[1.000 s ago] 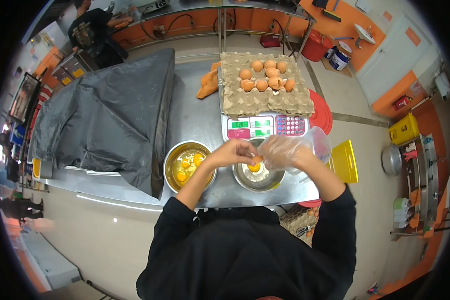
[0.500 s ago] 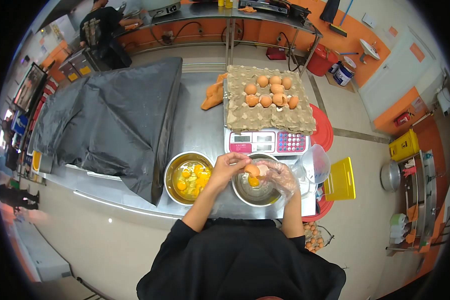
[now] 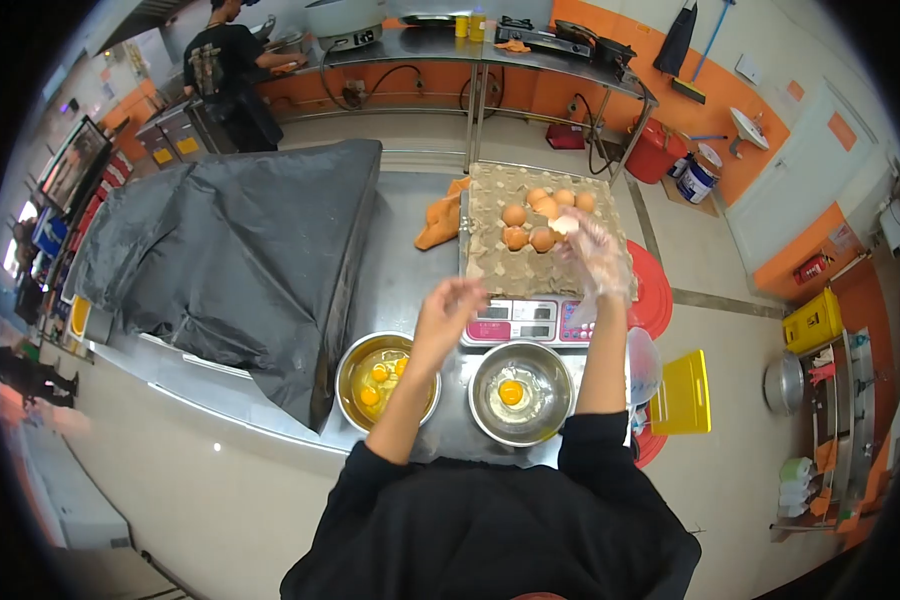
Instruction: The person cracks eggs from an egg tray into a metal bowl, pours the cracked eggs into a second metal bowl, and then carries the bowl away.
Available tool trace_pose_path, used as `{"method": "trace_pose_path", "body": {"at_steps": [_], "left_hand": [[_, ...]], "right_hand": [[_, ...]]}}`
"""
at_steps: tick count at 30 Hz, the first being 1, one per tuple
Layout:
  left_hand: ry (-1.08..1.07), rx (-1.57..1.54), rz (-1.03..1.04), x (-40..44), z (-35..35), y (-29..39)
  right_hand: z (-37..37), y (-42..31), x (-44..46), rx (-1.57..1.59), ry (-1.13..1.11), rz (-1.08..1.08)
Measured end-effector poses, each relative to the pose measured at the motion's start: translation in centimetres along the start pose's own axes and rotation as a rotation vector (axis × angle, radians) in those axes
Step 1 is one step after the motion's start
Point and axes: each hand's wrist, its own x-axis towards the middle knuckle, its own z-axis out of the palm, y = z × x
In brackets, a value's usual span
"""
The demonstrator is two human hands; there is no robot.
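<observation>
Reaching forward, the right hand (image 3: 598, 258) is pinching an eggshell (image 3: 564, 226) over the tray (image 3: 495, 265), no longer above the bowl (image 3: 487, 410) behind it, while the left hand (image 3: 447, 313) is blurring, grip unclear.

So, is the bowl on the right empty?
Not empty: the bowl on the right holds one yellow yolk, surrounded by clear egg white.

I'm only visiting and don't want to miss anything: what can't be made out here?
All in the head view:
What lies under the black sheet: the sheet hides it.
Number of yolks in the left bowl: the left forearm covers part.
Part of the egg tray: behind the right hand and eggshell.
Scale readings: too small.
Left hand: blurred, finger contact unclear.
</observation>
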Motion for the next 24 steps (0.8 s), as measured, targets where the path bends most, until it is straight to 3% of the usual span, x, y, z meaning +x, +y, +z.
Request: {"method": "trace_pose_path", "body": {"at_steps": [1, 2, 4, 5, 7, 8, 10, 11, 13, 15, 17, 19, 21, 22, 24], "left_hand": [[-0.014, 0.075, 0.009, -1.4, -0.3, -1.2], [-0.031, 0.226, -0.027, -2.9, -1.1, -3.3], [-0.033, 0.31, 0.0, -6.3, -1.4, -5.6], [-0.058, 0.342, -0.072, -8.0, -1.5, -6.2], [-0.086, 0.373, -0.159, -9.9, -1.9, -7.5], [-0.136, 0.409, -0.209, -10.6, -2.3, -8.7], [-0.2, 0.437, -0.291, -12.3, -2.2, -8.7], [-0.224, 0.314, -0.413, -12.4, -2.1, -8.3], [-0.303, 0.13, -0.597, -12.3, -2.1, -8.4], [-0.334, 0.113, -0.675, -12.2, -1.8, -8.2], [-0.381, 0.092, -0.749, -12.3, -1.5, -8.5], [-0.387, 0.08, -0.76, -12.3, -1.3, -8.7], [-0.386, 0.065, -0.77, -12.2, -1.4, -8.8], [-0.392, 0.04, -0.782, -12.1, -1.4, -8.9], [-0.395, 0.008, -0.795, -12.1, -1.5, -8.9]], "right_hand": [[0.0, -0.7, 1.7, -0.3, 0.068, -0.02], [-0.4, -0.5, 4.1, -0.298, 0.058, -0.02], [-0.5, 0.5, 7.6, -0.901, 0.005, 0.073], [-0.4, 0.8, 7.7, -0.902, -0.007, 0.082], [1.5, -1.4, 6.2, -1.192, 0.095, -0.112], [1.1, -0.4, 6.3, -1.193, 0.087, -0.093], [0.3, 1.4, 5.3, -0.68, 0.132, -0.176], [-0.5, 2.2, 4.2, -0.684, 0.137, -0.159], [-0.1, 0.4, -1.7, -0.248, 0.073, -0.193], [-1.0, 0.8, -6.0, -0.215, 0.041, 0.004], [-0.6, 2.1, -9.7, -0.452, -0.055, -0.033], [-1.9, 8.3, -12.3, -0.518, -0.195, -0.3], [-1.2, 9.2, -14.6, -0.88, -0.437, -0.342], [-1.0, 9.9, -15.1, -0.881, -0.443, -0.337], [-0.7, 11.8, -15.8, -1.176, -0.684, -0.564]]}}
